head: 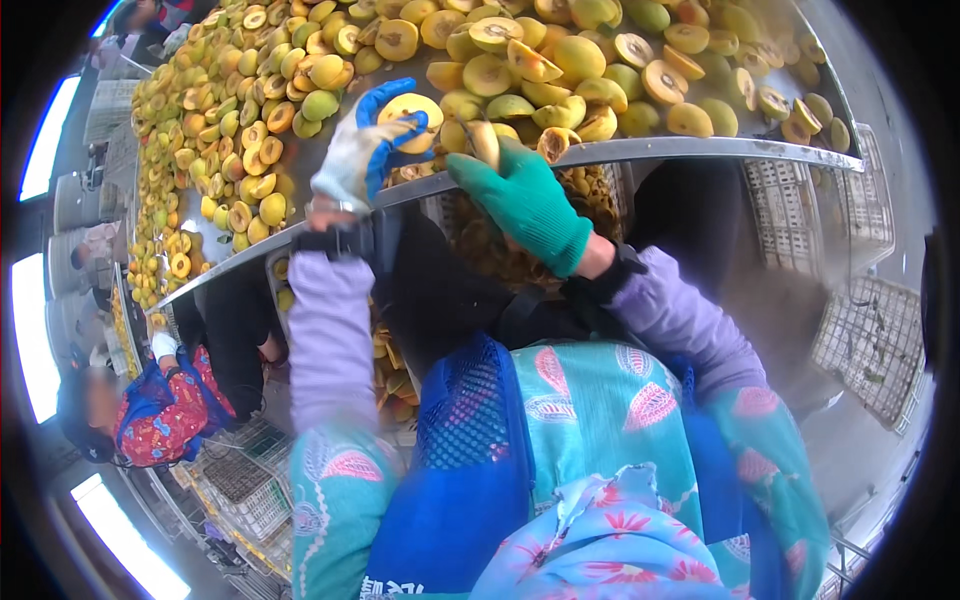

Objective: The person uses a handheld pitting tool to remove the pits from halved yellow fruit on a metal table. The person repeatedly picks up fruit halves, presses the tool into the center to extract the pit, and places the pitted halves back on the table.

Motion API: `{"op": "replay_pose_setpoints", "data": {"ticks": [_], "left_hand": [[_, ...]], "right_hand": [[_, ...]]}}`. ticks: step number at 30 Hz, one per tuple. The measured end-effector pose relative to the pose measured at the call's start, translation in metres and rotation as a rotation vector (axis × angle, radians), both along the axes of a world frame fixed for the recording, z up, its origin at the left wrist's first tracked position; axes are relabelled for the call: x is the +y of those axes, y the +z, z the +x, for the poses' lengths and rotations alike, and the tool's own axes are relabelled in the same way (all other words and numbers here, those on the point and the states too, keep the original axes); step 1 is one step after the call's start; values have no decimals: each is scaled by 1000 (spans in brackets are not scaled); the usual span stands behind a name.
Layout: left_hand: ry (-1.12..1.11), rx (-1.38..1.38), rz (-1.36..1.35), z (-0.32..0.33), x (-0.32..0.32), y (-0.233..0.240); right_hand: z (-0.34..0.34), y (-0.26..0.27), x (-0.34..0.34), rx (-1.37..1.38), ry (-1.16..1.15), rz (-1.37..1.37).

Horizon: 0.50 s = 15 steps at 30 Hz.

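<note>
My left hand [360,150], in a white glove with blue-coated fingers, grips a halved yellow peach [409,110] just over the near rim of a metal table. Beside it, my right hand [532,201] wears a green knitted glove and is closed around a small hand tool with a tan handle [486,144]. A dark metal part of the tool points away from me; its exact shape is blurred. Many halved peaches [525,82] lie heaped past both hands, some with the stone cavity showing. A browned half [556,142] rests at the rim near my right hand.
The metal table rim [675,148] runs across in front of me. Below it, between my knees, stands a crate holding peach scraps [589,199]. White plastic crates [784,217] are at the right, another [874,349] lower down. A co-worker [172,412] sits at the left.
</note>
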<state>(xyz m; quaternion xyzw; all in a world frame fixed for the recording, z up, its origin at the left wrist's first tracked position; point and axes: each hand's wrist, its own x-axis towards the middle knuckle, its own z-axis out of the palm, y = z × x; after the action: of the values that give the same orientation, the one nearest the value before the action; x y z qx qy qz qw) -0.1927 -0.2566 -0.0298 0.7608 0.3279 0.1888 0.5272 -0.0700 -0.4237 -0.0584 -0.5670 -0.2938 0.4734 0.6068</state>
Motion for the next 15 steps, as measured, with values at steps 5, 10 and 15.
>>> {"op": "replay_pose_setpoints", "data": {"ticks": [5, 10, 15], "left_hand": [[-139, -111, 637, 0, -48, -7], [130, -211, 71, 24, -77, 0], [173, -378, 252, 30, -81, -23]], "right_hand": [[-6, -5, 12, -142, -96, 80], [-3, -9, 1, -185, -137, 92], [-5, -4, -11, -342, -107, 229]]}}
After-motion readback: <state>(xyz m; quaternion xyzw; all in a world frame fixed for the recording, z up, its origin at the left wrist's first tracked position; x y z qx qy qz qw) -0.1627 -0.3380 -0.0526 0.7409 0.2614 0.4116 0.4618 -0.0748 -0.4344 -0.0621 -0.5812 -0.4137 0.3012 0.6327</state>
